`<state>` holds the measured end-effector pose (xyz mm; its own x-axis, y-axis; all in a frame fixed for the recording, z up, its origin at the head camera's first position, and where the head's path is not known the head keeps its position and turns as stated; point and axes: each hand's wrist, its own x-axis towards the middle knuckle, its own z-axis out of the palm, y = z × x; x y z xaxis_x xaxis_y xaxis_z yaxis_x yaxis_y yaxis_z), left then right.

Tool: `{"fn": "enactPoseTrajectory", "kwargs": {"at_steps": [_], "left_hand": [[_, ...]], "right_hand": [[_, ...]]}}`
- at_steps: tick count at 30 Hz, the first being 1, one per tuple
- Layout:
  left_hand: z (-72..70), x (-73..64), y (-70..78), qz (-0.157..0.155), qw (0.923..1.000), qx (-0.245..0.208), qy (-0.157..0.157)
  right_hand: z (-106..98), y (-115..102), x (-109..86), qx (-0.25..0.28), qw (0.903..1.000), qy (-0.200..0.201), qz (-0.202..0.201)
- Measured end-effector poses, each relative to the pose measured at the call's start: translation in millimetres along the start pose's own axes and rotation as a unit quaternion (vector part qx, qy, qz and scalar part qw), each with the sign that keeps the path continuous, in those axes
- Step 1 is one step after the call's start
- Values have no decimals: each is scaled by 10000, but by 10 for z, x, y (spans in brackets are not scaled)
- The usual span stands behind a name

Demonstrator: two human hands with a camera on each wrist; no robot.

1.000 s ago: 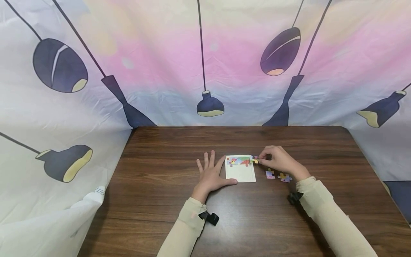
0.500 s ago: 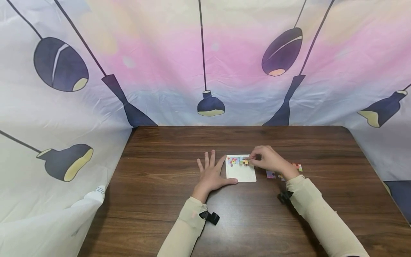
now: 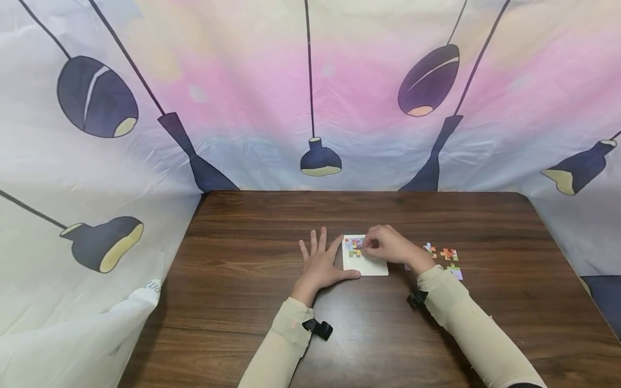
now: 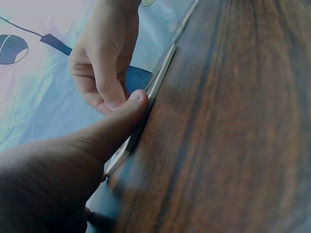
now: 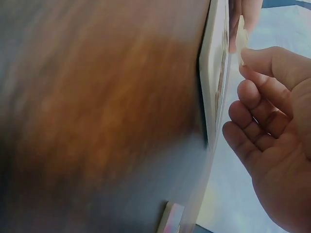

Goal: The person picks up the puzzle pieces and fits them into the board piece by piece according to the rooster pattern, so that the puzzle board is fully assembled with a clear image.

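Note:
A small white square puzzle board (image 3: pixel 373 269) lies flat on the table. My left hand (image 3: pixel 318 268) rests on the table with fingers spread, its thumb at the board's lower left and its index finger by the upper left corner. Above the board, my right hand (image 3: pixel 392 249) pinches a yellowish jigsaw piece (image 3: pixel 356 253) between thumb and forefinger. The right wrist view shows that piece (image 5: pixel 241 41) edge-on, apart from the board (image 5: pixel 212 73). Part of the board's top row is covered by the right hand.
Several loose jigsaw pieces (image 3: pixel 449 254) lie right of the board, some hidden behind the right wrist. A brown wooden table (image 3: pixel 233 302) spreads all around. Printed cloth (image 3: pixel 262 161) hangs along its back and left side.
My right hand has carried the jigsaw piece leftward, from the board's right edge to over its left part. More loose pieces show behind the wrist. My left hand has stayed in place.

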<state>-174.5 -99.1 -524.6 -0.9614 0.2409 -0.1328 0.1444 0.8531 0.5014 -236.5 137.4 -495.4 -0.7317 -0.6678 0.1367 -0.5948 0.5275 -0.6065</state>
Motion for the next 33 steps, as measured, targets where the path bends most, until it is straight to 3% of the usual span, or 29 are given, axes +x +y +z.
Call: {"fn": "enactPoseTrajectory", "kwargs": {"at_steps": [18,33], "left_hand": [[17,1,-18,-10,10000,29,19],[6,0,-6,7,10000,32,15]], "right_hand": [[68,-79,58,-192,9984,-491,-187],[82,-70,60,-252,9987,-410,-163]]}}
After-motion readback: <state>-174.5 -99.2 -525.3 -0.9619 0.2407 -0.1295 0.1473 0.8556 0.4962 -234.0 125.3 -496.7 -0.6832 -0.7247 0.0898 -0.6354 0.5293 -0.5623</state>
